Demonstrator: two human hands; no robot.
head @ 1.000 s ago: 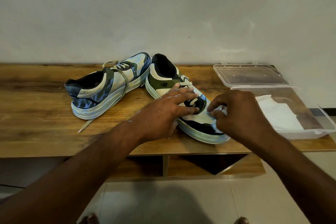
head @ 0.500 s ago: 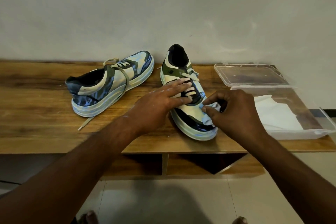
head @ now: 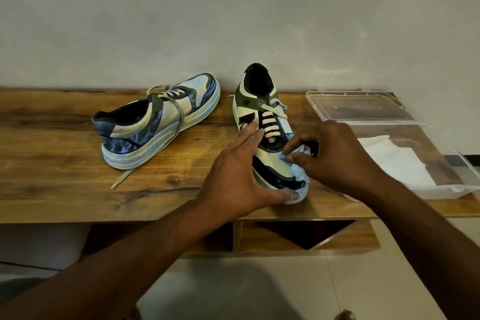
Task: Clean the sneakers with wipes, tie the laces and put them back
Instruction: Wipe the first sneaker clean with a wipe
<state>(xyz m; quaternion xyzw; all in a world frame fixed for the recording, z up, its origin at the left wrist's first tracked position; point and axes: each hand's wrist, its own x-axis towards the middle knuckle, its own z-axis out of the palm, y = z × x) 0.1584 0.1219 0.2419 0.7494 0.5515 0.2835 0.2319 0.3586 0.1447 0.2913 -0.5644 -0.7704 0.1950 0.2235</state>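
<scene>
Nearest, the left hand lies with straight fingers along the near sneaker, thumb at its toe, apparently to steady it while the right hand pinches a crumpled wipe against the toe cap. Farther back the second sneaker sits on the wooden surface, laces loose. Right of them, an open clear box holds white wipes, its lid behind.
</scene>
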